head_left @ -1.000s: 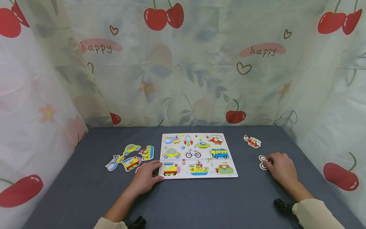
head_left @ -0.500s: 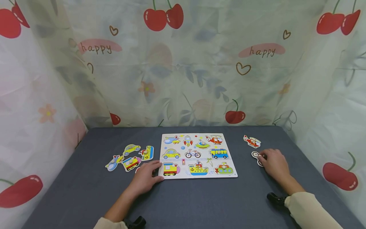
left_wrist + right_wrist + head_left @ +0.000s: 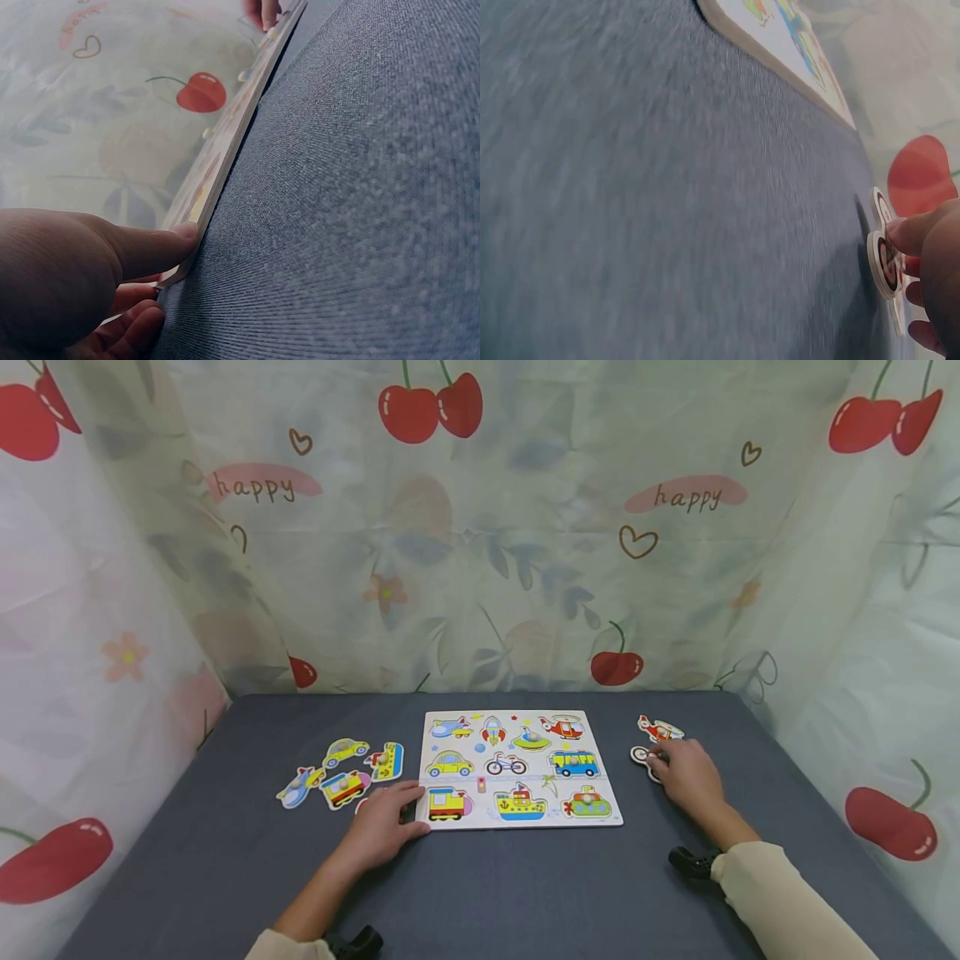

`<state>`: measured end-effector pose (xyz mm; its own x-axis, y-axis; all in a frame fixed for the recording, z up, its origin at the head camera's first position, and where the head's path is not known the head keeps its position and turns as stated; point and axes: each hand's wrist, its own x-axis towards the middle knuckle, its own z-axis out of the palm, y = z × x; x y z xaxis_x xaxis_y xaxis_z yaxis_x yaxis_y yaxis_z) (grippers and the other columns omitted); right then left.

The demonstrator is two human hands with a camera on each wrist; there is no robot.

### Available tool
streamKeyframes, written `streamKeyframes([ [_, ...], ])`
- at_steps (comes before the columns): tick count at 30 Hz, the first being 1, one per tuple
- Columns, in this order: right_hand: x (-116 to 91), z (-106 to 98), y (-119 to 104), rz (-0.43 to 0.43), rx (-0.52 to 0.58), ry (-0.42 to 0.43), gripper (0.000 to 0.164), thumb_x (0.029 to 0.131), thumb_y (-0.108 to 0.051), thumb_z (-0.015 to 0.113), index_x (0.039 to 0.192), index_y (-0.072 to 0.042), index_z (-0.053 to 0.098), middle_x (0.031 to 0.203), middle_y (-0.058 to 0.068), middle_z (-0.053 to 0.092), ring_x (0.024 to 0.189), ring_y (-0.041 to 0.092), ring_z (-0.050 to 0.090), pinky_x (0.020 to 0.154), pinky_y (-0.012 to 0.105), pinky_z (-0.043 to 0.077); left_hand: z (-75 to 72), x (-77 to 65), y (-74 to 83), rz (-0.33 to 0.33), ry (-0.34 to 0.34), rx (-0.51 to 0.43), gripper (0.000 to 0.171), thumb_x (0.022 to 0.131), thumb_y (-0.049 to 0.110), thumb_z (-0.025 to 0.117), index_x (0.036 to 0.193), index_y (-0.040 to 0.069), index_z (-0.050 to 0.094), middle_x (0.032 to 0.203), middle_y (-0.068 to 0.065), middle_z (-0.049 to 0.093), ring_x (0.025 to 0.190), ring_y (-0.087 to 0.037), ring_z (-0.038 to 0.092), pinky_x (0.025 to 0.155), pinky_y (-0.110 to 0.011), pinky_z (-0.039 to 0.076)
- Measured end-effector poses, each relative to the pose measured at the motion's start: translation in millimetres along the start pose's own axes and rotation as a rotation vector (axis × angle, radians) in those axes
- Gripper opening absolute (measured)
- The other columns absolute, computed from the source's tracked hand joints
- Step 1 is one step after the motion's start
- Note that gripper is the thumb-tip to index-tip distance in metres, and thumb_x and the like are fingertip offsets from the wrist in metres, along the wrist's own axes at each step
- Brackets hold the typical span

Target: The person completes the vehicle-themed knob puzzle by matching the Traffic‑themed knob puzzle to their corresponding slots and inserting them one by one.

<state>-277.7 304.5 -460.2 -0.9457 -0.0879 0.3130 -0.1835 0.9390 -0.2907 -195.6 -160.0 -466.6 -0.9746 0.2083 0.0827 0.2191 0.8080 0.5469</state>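
Observation:
A wooden peg puzzle board (image 3: 483,814) with vehicle pictures lies mid-table. My left hand (image 3: 381,831) holds its near left corner; in the left wrist view the thumb (image 3: 161,244) lies on the board's edge and other fingers are by the corner. To the right of the board, my right hand (image 3: 690,775) pinches a bicycle puzzle piece (image 3: 639,755). In the right wrist view this piece (image 3: 885,262) is tilted, with a shadow on the cloth beside it. Just behind that hand lies a red helicopter piece (image 3: 658,728), partly covered by the fingers.
Left of the board lie a yellow car piece (image 3: 346,751), an airplane piece (image 3: 298,787), a train piece (image 3: 345,788) and a ship piece (image 3: 387,761). Another piece is mostly hidden by the left hand. Printed curtains (image 3: 480,577) surround the dark cloth-covered table (image 3: 525,893).
My right hand has moved left and slightly away from me, carrying the bicycle piece towards the board. The left hand and the board have stayed put.

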Motion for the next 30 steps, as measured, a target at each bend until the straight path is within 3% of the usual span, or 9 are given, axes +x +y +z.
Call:
streamKeyframes([
  [7, 9, 10, -15, -0.033, 0.032, 0.022, 0.013, 0.088, -0.012, 0.069, 0.096, -0.002, 0.071, 0.1, 0.019, 0.067, 0.101, 0.042, 0.055, 0.088, 0.057, 0.04, -0.4, 0.1, -0.2, -0.003, -0.004, 0.002, 0.055, 0.08, 0.026, 0.081, 0.13, 0.009, 0.064, 0.135, -0.007, 0.056, 0.114, -0.028, 0.052, 0.092, -0.045, 0.044],
  [23, 36, 32, -55, 0.032, 0.059, -0.048, 0.02, 0.093, -0.015, 0.067, 0.107, -0.002, 0.07, 0.109, 0.018, 0.065, 0.104, 0.035, 0.059, 0.091, 0.052, 0.044, -1.2, -0.2, 0.7, -0.014, -0.014, -0.006, 0.056, 0.08, 0.026, 0.081, 0.13, 0.009, 0.063, 0.136, -0.008, 0.056, 0.118, -0.029, 0.051, 0.095, -0.047, 0.042],
  [30, 45, 36, -72, 0.001, 0.116, -0.034, 0.018, 0.094, -0.013, 0.064, 0.107, -0.001, 0.069, 0.108, 0.017, 0.065, 0.101, 0.033, 0.058, 0.089, 0.05, 0.045, -1.6, 0.1, 1.4, -0.014, -0.009, -0.006, 0.056, 0.08, 0.026, 0.081, 0.13, 0.009, 0.063, 0.136, -0.009, 0.056, 0.118, -0.03, 0.05, 0.096, -0.047, 0.042],
])
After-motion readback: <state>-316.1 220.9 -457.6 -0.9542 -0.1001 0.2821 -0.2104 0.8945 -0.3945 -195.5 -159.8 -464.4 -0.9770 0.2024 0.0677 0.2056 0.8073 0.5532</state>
